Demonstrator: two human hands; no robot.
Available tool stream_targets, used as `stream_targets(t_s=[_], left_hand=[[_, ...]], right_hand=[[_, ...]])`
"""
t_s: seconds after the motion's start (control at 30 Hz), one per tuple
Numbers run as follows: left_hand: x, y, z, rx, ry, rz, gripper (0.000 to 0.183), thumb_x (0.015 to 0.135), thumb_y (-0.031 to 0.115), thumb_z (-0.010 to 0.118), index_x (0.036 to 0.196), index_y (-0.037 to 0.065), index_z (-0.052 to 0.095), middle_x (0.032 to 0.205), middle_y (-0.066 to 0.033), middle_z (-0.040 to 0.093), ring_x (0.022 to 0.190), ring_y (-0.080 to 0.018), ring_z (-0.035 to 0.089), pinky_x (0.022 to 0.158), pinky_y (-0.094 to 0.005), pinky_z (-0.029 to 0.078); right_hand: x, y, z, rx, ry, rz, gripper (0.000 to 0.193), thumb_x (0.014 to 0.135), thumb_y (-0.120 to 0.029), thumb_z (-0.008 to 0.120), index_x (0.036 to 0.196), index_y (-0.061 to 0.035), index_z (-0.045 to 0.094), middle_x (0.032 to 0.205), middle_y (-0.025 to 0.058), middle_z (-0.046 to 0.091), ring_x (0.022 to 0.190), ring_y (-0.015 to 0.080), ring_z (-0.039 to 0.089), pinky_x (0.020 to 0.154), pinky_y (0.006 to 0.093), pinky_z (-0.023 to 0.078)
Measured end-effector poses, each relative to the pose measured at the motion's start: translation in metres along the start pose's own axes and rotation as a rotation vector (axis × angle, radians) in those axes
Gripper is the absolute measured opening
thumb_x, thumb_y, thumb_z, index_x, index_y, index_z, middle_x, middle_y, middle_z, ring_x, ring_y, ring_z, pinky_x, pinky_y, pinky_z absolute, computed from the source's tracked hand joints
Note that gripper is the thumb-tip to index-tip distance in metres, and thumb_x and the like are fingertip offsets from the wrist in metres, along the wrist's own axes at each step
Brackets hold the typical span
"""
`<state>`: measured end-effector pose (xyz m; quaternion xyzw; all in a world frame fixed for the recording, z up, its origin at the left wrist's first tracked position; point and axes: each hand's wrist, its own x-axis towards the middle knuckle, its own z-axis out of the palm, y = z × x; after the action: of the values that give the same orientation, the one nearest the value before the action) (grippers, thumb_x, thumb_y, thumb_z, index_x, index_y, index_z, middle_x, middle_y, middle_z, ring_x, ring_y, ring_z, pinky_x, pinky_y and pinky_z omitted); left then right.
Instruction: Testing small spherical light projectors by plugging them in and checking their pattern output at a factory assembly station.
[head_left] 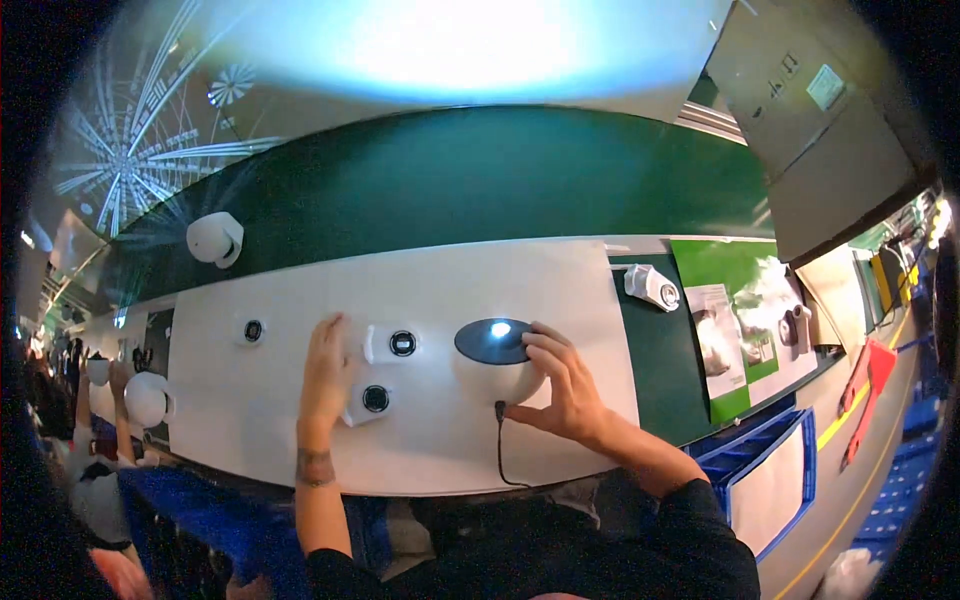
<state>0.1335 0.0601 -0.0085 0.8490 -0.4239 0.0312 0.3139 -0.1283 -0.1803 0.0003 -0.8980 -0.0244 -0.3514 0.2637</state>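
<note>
My right hand [565, 388] grips the side of a white rounded device [490, 382] with a glossy dark oval top. A bright spot shows on that top. A black cable [501, 450] meets the device's near side, and my right thumb is beside its plug. My left hand [328, 370] is slightly blurred, with fingers stretched out and nothing held. Close to its right are two small white pieces with round black centres, the farther one [402, 343] and the nearer one [375, 399], partly behind the hand. To its left lies another small black round part [254, 331].
A white mat [270, 420] covers the bench. Beyond it stands a white device [214, 239] on a green surface [420, 190]. At right are a wrapped white part [652, 288], a green printed sheet [745, 335], a cardboard box [830, 130] and a blue bin [765, 485]. Another person's arm [122, 410] is at far left.
</note>
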Motion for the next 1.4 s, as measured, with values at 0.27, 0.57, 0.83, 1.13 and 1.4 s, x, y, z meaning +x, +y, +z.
stream_targets(t_s=[0.27,0.57,0.83,1.13,1.4], left_hand=[[-0.019,0.079,0.039,-0.660,-0.302,0.197,0.082,0.077,0.024,0.087,0.145,0.007,0.044,0.150,-0.0142,0.046,0.140,-0.0293,0.043,0.111,-0.0437,0.040],[-0.025,0.079,0.075,-0.813,-0.226,0.088,0.096,0.066,0.027,0.096,0.140,0.005,0.038,0.139,-0.0152,0.049,0.130,-0.0298,0.050,0.102,-0.0475,0.049],[-0.044,0.091,0.102,-0.680,-0.034,0.064,0.102,0.063,0.038,0.096,0.135,0.001,0.035,0.127,-0.0166,0.049,0.114,-0.0272,0.057,0.091,-0.0420,0.053],[-0.039,0.113,0.104,-1.031,-0.059,-0.006,0.117,0.066,0.037,0.095,0.148,-0.001,0.021,0.138,-0.0181,0.047,0.126,-0.0283,0.053,0.105,-0.0423,0.047],[0.003,0.137,0.103,-1.423,0.193,0.835,0.107,0.070,0.032,0.093,0.146,-0.001,0.025,0.137,-0.0175,0.049,0.125,-0.0271,0.054,0.103,-0.0406,0.050]], right_hand=[[-0.006,0.003,0.004,-0.031,0.003,-0.039,0.097,0.059,-0.021,0.096,0.135,-0.0046,0.038,0.135,0.0209,0.053,0.131,0.0486,0.048,0.102,0.0528,0.050],[0.000,0.010,-0.005,0.121,-0.077,-0.007,0.085,0.068,-0.023,0.091,0.135,-0.0079,0.041,0.149,0.0196,0.045,0.142,0.0439,0.038,0.110,0.0499,0.046],[0.015,0.037,-0.026,0.354,-0.253,0.057,0.085,0.072,-0.026,0.089,0.139,-0.0093,0.038,0.158,0.0217,0.033,0.148,0.0425,0.026,0.119,0.0515,0.032],[0.017,0.039,-0.027,0.402,-0.254,0.037,0.083,0.074,-0.031,0.088,0.139,-0.0099,0.040,0.157,0.0222,0.035,0.147,0.0419,0.030,0.118,0.0508,0.031],[0.044,0.059,-0.031,0.854,-0.252,0.365,0.058,0.083,-0.032,0.082,0.125,-0.0022,0.055,0.136,0.0192,0.058,0.130,0.0307,0.054,0.108,0.0424,0.045]])
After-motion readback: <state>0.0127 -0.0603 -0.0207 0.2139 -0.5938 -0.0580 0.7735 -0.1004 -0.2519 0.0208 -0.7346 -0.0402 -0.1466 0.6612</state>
